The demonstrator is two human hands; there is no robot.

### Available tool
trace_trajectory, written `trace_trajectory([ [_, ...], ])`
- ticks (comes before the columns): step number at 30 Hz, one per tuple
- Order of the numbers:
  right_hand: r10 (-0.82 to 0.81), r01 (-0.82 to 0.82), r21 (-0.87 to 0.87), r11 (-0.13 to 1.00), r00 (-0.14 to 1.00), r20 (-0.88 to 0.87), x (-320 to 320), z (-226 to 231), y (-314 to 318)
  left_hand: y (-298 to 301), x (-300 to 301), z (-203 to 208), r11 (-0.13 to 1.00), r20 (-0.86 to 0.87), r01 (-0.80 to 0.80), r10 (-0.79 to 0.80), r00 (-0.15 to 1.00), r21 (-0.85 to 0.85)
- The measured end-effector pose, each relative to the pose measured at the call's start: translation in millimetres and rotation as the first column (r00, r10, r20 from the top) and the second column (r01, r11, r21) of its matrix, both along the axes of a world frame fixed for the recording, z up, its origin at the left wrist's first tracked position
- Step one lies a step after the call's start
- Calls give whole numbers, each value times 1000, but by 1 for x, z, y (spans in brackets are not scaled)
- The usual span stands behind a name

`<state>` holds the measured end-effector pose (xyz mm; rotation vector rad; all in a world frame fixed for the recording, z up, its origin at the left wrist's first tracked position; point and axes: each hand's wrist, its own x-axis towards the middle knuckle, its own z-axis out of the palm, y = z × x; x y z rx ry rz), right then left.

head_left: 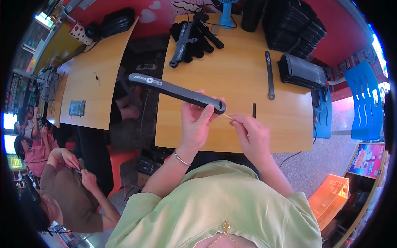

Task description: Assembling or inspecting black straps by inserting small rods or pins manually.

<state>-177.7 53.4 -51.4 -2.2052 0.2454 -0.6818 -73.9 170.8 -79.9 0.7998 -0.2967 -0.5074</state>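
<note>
A bundle of long black straps (pixel 175 91) with rounded ends and a slot at one end is gripped in my left hand (pixel 195 128), held above the table's near part. The thumb presses on top near the slotted end, which points right. My right hand (pixel 254 138) is closed in a pinch just beyond that end. From its fingertips a thin yellowish strand (pixel 226 116), like a rubber band, runs taut to the straps. Farther right, a single black strap (pixel 269 76) and a short black strip (pixel 254 110) lie on the wooden table (pixel 231 138).
Loose black straps (pixel 192 41) are piled at the far left of the table. Tall stacks of bundled straps (pixel 291 27) and a lower stack (pixel 302 71) stand far right, near a blue fan (pixel 226 16). At left, a co-worker (pixel 74 190) sits by another table (pixel 91 87); blue chairs (pixel 364 101) stand right.
</note>
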Motion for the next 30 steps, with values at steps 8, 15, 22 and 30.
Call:
trace_trajectory([
  [8, -66, 65, -51, 997, 998, -12, 1, -3, 2, 2, -5, -2, 994, 131, -90, 82, 988, 55],
  [15, -76, 78, -78, 994, 997, 21, 0, -10, 6, 9, -6, -5, 966, 464, -223, 141, 875, 128],
  [22, 231, 10, 868, 497, 962, -143, 2, -8, 7, 11, -4, 1, 907, 808, -403, 148, 571, 119],
  [30, 116, -39, 767, 640, 992, -46, 9, -16, 12, 7, -1, 3, 923, 717, -379, 220, 661, 65],
])
